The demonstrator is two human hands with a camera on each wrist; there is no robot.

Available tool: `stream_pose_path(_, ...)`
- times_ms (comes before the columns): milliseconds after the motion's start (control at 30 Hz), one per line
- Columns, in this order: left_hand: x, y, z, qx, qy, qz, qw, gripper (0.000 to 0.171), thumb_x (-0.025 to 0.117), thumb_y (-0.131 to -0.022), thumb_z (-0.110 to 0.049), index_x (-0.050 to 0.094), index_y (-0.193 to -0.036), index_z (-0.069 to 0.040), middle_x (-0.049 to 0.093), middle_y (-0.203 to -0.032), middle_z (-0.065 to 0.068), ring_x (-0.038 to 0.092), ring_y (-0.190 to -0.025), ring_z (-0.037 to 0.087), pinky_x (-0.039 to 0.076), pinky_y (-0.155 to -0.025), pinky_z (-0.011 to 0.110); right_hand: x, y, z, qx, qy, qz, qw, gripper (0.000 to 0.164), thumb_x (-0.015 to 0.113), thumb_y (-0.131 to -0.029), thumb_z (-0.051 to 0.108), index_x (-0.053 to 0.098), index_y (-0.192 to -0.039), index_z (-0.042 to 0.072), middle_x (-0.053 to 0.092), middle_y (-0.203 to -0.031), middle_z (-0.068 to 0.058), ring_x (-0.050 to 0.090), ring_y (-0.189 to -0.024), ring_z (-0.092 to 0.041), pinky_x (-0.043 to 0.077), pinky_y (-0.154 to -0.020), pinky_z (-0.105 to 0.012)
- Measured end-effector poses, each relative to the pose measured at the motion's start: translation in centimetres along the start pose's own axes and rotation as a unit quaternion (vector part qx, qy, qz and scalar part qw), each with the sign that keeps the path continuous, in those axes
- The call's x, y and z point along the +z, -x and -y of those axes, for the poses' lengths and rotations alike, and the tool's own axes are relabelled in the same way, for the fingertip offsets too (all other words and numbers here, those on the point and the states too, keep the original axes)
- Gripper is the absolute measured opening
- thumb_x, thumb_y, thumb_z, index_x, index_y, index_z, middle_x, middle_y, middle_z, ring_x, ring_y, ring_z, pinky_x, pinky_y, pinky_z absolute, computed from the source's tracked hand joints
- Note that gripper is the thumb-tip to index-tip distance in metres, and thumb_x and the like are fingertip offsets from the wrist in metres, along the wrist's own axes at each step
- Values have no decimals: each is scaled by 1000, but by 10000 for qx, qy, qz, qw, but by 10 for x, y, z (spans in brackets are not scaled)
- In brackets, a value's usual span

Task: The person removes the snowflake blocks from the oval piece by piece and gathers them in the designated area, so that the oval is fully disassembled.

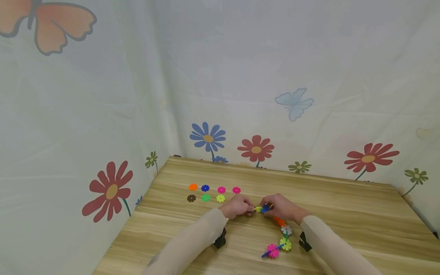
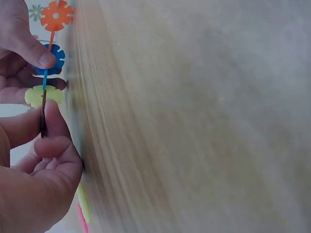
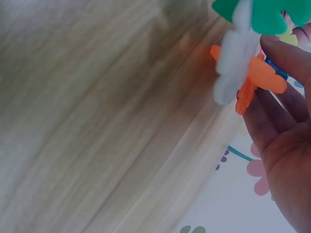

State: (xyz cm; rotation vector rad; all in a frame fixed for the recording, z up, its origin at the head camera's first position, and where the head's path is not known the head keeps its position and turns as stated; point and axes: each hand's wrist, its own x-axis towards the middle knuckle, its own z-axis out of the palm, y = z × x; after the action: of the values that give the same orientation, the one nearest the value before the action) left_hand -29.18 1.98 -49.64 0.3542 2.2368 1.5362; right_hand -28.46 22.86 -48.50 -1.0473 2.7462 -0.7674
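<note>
My left hand (image 1: 238,206) pinches a brown notched disc (image 2: 43,114) between thumb and fingers, its edge meeting a yellow-green disc (image 2: 33,97). Close by, the right hand (image 1: 283,207) grips a blue disc (image 2: 57,62) of the same linked chain, thumb on its face. From there the chain curves toward me through orange (image 1: 280,221), white (image 1: 286,229), green (image 1: 287,236) and yellow-green discs (image 1: 285,245). A pink disc (image 1: 273,251) and a dark blue disc (image 1: 265,254) form its near end. In the right wrist view, the white disc (image 3: 233,68) hangs before the right fingers.
Loose discs lie in two rows left of the hands: orange (image 1: 193,187), blue (image 1: 205,188) and two pink (image 1: 221,190) behind, brown (image 1: 191,198), green (image 1: 206,198) and yellow-green (image 1: 220,198) in front. Patterned cloth (image 1: 220,76) hangs behind the wooden table (image 1: 165,198).
</note>
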Motion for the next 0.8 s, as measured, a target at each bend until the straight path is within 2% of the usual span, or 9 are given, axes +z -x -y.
stream_pose_path(100,0,0,0,2,-52,-11,10000,5,62,-89,0,65,-88,3,65,-80,9,61,-69,17,52,-65,30,0,0,0,36,29,7,10000,16,72,-84,12,66,-98,14,65,-93,4,60,-84,-14,51,-77,-33)
stream_pose_path(300,-4,-2,3,97,121,264,9995,8,62,-89,-4,65,-92,3,67,-83,9,57,-67,13,46,-60,25,-1,0,0,68,-70,0,10000,16,72,-84,12,66,-99,14,65,-95,3,61,-87,-16,51,-79,-35)
stream_pose_path(467,-7,-3,5,135,318,414,9985,13,65,-88,-5,66,-97,4,68,-86,8,62,-73,14,51,-66,27,-1,0,-1,134,-65,-4,9999,18,72,-84,12,65,-100,16,65,-96,5,61,-88,-15,51,-80,-35)
stream_pose_path(600,-6,-3,5,78,288,286,9991,12,67,-85,-2,65,-96,4,67,-84,7,64,-77,17,52,-72,31,-1,-1,0,93,-53,20,9999,18,72,-84,12,66,-101,15,65,-97,4,62,-88,-15,52,-80,-35)
stream_pose_path(800,-4,-1,3,69,6,-49,10000,6,67,-84,-1,66,-89,1,65,-81,6,60,-74,16,51,-69,31,-1,1,1,106,-41,9,9999,18,72,-84,11,66,-100,13,65,-97,3,62,-88,-15,52,-79,-34)
